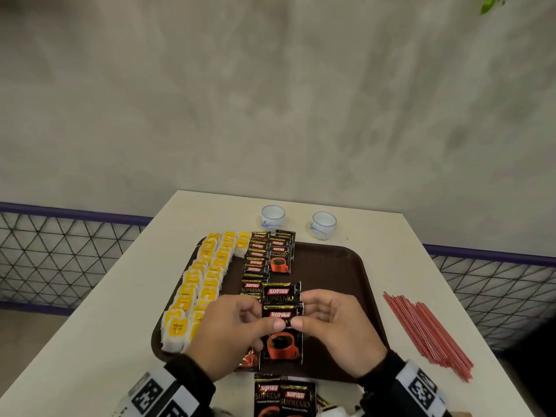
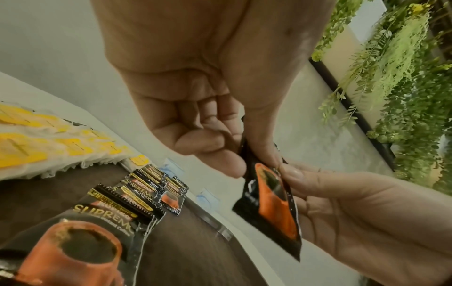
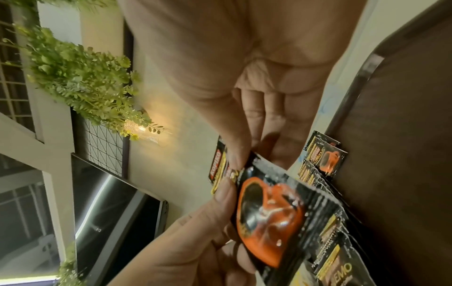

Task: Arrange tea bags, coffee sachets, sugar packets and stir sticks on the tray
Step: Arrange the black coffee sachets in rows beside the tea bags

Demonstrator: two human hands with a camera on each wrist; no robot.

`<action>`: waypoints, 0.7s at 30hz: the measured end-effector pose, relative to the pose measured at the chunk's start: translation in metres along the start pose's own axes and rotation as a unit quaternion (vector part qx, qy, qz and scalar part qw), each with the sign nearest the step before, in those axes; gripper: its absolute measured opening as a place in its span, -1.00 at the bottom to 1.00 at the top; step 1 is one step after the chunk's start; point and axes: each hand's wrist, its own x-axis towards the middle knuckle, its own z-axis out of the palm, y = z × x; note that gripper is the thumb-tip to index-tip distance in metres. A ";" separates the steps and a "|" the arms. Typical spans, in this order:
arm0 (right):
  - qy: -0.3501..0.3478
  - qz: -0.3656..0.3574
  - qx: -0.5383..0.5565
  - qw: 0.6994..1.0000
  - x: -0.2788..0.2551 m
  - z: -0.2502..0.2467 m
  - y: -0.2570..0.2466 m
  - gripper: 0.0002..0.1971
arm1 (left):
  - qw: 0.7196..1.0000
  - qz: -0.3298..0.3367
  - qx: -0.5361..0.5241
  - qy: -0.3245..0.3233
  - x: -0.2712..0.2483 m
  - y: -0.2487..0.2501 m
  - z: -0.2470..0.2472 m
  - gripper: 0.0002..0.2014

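Along the left side of the brown tray (image 1: 337, 266) lie my rows of yellow tea bags (image 1: 192, 293), and beside them a column of black coffee sachets (image 1: 256, 263). My left hand (image 1: 231, 335) pinches one coffee sachet (image 1: 281, 341) by its left edge, thumb on top, just above the tray's near middle. My right hand (image 1: 337, 332) pinches the same sachet's right edge. More sachets (image 1: 284, 397) lie on the desk (image 1: 400, 236) at my wrists. Red stir sticks (image 1: 427, 329) lie on the desk right of the tray.
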 end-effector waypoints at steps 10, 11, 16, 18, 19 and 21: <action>0.107 0.158 0.085 0.978 0.099 -0.022 0.019 -0.76 | 0.995 0.008 0.047 0.087 0.015 -0.011 -0.026 -0.66; 0.103 0.174 0.091 0.975 0.112 -0.019 0.025 -0.77 | 0.995 0.006 0.046 0.093 0.013 -0.013 -0.031 -0.67; 0.093 0.229 0.039 0.968 0.161 -0.008 0.055 -0.81 | 0.994 -0.027 0.050 0.098 0.008 -0.029 -0.048 -0.72; 0.103 0.247 0.015 0.963 0.175 -0.004 0.065 -0.82 | 0.993 -0.035 0.065 0.096 0.007 -0.033 -0.053 -0.78; 0.112 0.251 -0.001 0.962 0.180 -0.001 0.068 -0.81 | 0.992 -0.037 0.068 0.095 0.007 -0.035 -0.056 -0.77; 0.133 0.248 -0.027 0.959 0.186 0.003 0.071 -0.76 | 0.993 -0.040 0.065 0.092 0.006 -0.037 -0.061 -0.71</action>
